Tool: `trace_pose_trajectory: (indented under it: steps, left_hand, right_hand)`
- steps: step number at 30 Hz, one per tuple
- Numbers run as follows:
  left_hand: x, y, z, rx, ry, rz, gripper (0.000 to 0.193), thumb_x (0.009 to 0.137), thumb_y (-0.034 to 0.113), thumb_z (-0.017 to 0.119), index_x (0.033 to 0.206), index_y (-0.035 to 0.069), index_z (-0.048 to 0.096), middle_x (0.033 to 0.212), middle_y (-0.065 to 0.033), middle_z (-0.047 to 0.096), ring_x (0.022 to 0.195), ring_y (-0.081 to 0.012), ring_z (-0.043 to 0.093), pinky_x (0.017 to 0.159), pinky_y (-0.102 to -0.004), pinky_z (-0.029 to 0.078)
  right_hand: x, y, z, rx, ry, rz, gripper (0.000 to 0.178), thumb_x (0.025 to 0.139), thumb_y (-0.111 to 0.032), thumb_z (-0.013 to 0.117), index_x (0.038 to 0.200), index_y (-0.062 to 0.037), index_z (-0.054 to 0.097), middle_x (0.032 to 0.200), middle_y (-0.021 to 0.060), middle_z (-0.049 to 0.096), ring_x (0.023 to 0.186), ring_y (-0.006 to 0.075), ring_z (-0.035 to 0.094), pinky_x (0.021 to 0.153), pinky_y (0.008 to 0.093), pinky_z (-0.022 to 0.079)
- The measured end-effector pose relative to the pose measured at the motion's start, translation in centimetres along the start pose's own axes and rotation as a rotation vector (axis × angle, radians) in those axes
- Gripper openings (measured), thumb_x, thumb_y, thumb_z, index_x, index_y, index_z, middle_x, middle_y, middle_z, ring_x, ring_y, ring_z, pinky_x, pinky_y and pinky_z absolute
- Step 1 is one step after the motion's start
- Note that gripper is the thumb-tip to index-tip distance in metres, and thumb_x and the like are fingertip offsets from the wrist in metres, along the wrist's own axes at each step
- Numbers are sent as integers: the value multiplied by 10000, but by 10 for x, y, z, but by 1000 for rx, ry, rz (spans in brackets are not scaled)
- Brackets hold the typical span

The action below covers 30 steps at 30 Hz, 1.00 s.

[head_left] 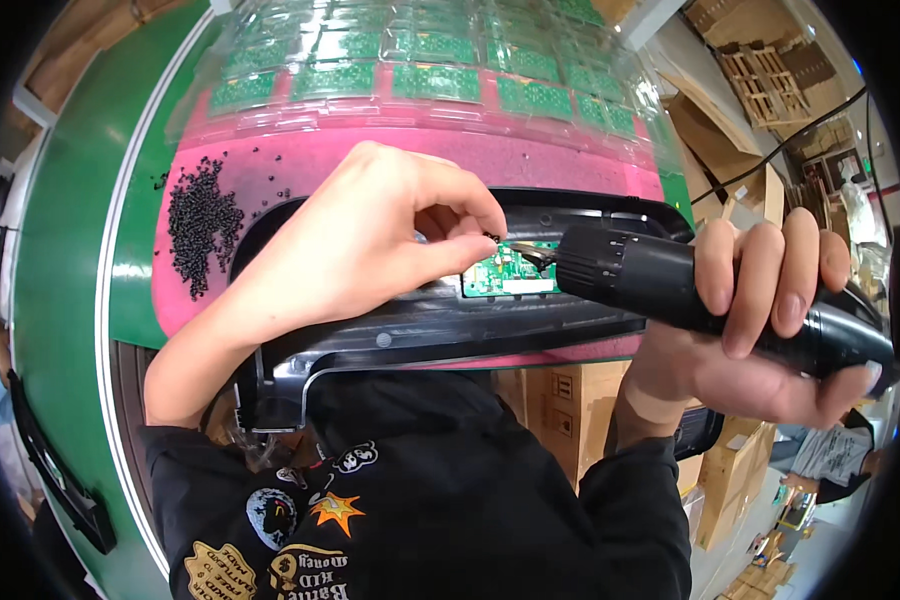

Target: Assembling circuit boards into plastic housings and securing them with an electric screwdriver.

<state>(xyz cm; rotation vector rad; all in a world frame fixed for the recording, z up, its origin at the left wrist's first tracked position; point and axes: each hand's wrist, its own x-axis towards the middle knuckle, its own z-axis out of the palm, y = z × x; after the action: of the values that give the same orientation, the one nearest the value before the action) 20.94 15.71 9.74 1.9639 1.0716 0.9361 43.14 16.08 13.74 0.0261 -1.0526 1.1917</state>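
My left hand pinches a tiny black screw between thumb and forefinger, right above a small green circuit board. The board sits inside a long black plastic housing lying on a pink mat. My right hand grips a black electric screwdriver; its bit points left at the board's upper right edge, close to the screw.
A heap of small black screws lies on the mat's left side. Clear trays of green circuit boards stand behind the mat. Green table surface is at left; cardboard boxes stand below, and wooden pallets at upper right.
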Motion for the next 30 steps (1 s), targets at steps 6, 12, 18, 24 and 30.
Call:
trace_pose_trajectory:
  steps: [6, 12, 18, 24, 30]
  left_hand:
    - [-2, 1, 5, -86, -43, -71, 108, 784, -11, 689, 892, -7, 695, 760, -47, 661, 690, -101, 633, 634, -235, 514]
    - [0, -5, 11, -124, -55, -74, 107, 794, 2, 694, 901, -5, 695, 767, -41, 664, 691, -92, 631, 614, -225, 505]
    - [-1, -12, 13, -114, -77, -189, 93, 806, -26, 674, 897, -29, 687, 843, -73, 669, 747, -116, 641, 663, -244, 510]
    - [-6, -25, 18, 161, -19, -14, 117, 770, -32, 680, 886, -19, 679, 850, -112, 671, 754, -232, 665, 676, -302, 523]
    - [-4, -32, 22, 215, -62, 19, 108, 767, -45, 675, 872, -19, 681, 835, -117, 664, 760, -268, 665, 675, -322, 521]
  right_hand:
    - [-8, 3, 0, 19, -58, -46, 505, 705, -422, 730, 955, -82, 453, 705, -17, 460, 429, 76, 440, 476, 257, 400]
    - [-12, 13, -3, -6, -172, -33, 524, 702, -456, 725, 947, -80, 454, 707, -13, 474, 424, 78, 455, 447, 249, 400]
    - [-17, 25, -16, 219, -168, -168, 514, 706, -453, 722, 942, -80, 457, 708, -2, 480, 425, 92, 468, 434, 261, 402]
    - [3, 0, -42, -239, -190, 181, 562, 825, -543, 578, 1022, -19, 517, 774, 28, 493, 495, 112, 462, 539, 292, 394]
    - [7, 21, -67, -309, -38, 315, 460, 888, -468, 494, 980, -19, 533, 711, 37, 496, 481, 121, 434, 526, 292, 378]
